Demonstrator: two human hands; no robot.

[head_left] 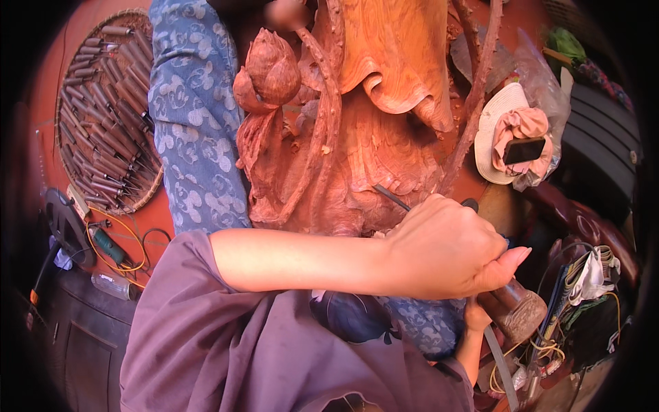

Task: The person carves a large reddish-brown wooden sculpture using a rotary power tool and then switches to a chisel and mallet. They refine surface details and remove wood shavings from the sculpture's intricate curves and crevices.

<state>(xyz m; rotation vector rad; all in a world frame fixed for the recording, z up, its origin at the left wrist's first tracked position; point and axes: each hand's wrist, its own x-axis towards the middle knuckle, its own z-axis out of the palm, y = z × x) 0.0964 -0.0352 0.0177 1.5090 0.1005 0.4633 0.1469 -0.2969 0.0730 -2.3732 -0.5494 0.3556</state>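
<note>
My left forearm crosses the view from the left. Its hand [446, 240] is closed in a fist around a carving chisel [392, 197]. The dark blade shows beyond the knuckles, its tip at the carved reddish-brown wood [371, 151]; the handle is hidden in the fist. Lower right, partly hidden, my right hand [476, 316] is closed on a wooden mallet [516, 312]. The mallet's thick round head is just below and right of the left fist. The carving has a bud [268, 72], thin stems and a wavy-edged leaf [398, 62].
A round woven basket [60, 103] holding many wood-handled chisels stands left. Near it lie a green power tool [106, 246] with a yellow cord and a black fan-like object [68, 226]. A hat [487, 137] with a phone [524, 151] is right, above bags and cords.
</note>
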